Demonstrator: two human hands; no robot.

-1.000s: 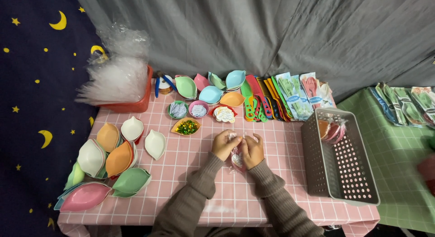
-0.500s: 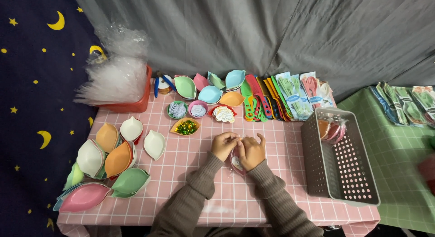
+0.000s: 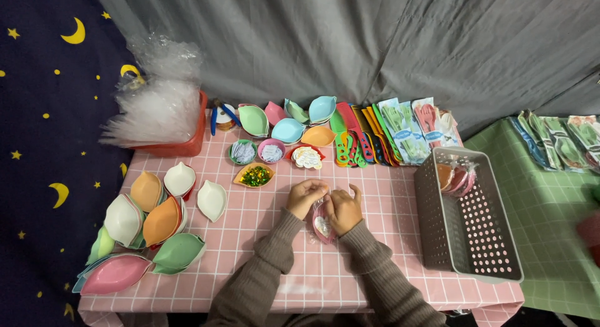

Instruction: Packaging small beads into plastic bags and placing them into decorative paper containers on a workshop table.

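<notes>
Both hands together at centre of pink checked counter (image 3: 250,264). Left hand (image 3: 306,197) and right hand (image 3: 342,209) each closed in grip on small pink leaf-shaped dish in clear wrap (image 3: 322,224), held just above counter. Grey perforated basket (image 3: 475,264) near, to right. Stacked coloured dishes (image 3: 147,230) well apart, left.

A grey curtain (image 3: 387,45) hangs behind the table (image 3: 400,196) with its pink checked cloth. A dark blue moon-and-star cloth (image 3: 44,114) hangs left; a green checked cloth (image 3: 550,214) lies right.
</notes>
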